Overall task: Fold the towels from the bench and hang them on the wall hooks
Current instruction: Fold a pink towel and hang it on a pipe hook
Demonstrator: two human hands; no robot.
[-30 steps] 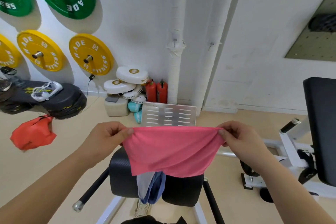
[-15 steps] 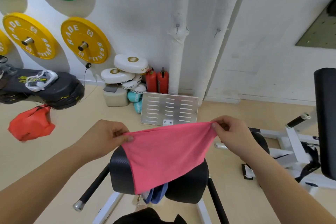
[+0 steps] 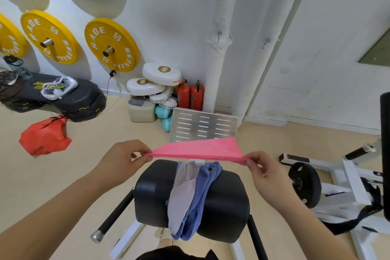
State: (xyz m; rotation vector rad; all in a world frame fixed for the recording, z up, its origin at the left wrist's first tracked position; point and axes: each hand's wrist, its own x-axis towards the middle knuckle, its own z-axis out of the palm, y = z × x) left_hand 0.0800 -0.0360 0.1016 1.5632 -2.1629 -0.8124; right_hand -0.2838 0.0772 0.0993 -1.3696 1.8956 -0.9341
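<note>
I hold a pink towel [image 3: 200,149] stretched level above the black bench pad [image 3: 154,194]. My left hand [image 3: 123,159] pinches its left end and my right hand [image 3: 260,170] pinches its right end. The towel's free edge is flipped up and away from me, forming a flat triangle. A grey towel [image 3: 183,192] and a blue towel [image 3: 205,194] lie draped over the bench pad below it. Two small wall hooks [image 3: 219,32] [image 3: 267,40] stick out of the white wall ahead.
Yellow weight plates [image 3: 111,45] and green ones hang on the wall at left. White pads, red extinguishers [image 3: 191,96] and a slotted metal plate [image 3: 203,125] stand by the wall. A red bag [image 3: 45,136] hangs under a black pad stack. White machine frame with a black plate [image 3: 305,183] at right.
The towel hung down in front of the bench before; its lower edge has swung up and away, so it now lies nearly flat between my hands and uncovers the grey and blue towels.
</note>
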